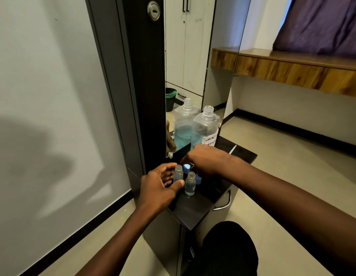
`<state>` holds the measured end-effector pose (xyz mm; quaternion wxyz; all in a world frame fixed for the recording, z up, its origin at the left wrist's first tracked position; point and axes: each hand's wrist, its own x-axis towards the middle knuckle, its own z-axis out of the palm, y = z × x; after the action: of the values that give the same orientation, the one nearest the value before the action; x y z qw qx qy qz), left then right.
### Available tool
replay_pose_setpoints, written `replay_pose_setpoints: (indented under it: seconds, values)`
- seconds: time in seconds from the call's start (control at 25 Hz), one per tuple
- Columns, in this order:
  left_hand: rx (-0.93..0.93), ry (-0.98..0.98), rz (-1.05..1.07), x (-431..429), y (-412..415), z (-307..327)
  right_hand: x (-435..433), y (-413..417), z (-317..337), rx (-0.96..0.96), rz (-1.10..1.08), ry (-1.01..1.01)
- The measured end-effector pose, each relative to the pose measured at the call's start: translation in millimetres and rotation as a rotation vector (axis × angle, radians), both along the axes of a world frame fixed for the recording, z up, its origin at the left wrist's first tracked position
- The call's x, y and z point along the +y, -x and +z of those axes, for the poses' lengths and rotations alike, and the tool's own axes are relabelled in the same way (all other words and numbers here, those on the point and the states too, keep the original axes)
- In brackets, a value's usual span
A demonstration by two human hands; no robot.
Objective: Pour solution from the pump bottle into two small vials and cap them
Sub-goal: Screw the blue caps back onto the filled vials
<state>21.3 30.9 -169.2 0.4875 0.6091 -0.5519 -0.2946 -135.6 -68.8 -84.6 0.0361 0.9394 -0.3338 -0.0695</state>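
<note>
A dark table (195, 214) stands against a tall mirror (193, 56), with the pump bottle (206, 126) (neck open, blue solution low inside) at the back. Nearer, two uncapped vials stand side by side: the left hand (159, 186) has its grip clamped on the left vial (178, 173), and the right vial (190, 183) stands free. The right hand (209, 162) curls over a blue cap (186, 166); whether its grip pinches it I cannot tell.

Left of the left hand (159, 186), a pale grey wall (43, 96) (shadow-blotched) meets beige floor tiles (272, 156). Beyond both hands rises a tall mirror (193, 56) in a dark frame (147, 76). Well right of the right hand (209, 162) is a wooden ledge (292, 70) under a purple curtain (322, 22).
</note>
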Motion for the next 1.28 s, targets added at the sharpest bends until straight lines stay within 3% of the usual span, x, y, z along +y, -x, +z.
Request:
replay_pose_setpoints:
  seconds: [0.16,0.32,0.52,0.96,1.28]
  values:
    - [-0.007,0.003,0.021,-2,4,-2,-7,-5,-2,0.094,-0.022,0.05]
    - [-0.029,0.008,0.037,-2,3,0,-10,-12,-16,0.04,-0.04,0.074]
    - [0.0,0.046,0.078,0,-3,22,-10,8,2,-0.248,-0.058,-0.052]
    - [-0.041,0.227,-0.052,0,50,134,38,98,140,-0.839,-0.053,-0.217]
    - [-0.05,0.291,-0.296,2,119,167,79,167,182,-0.738,-0.09,-0.193]
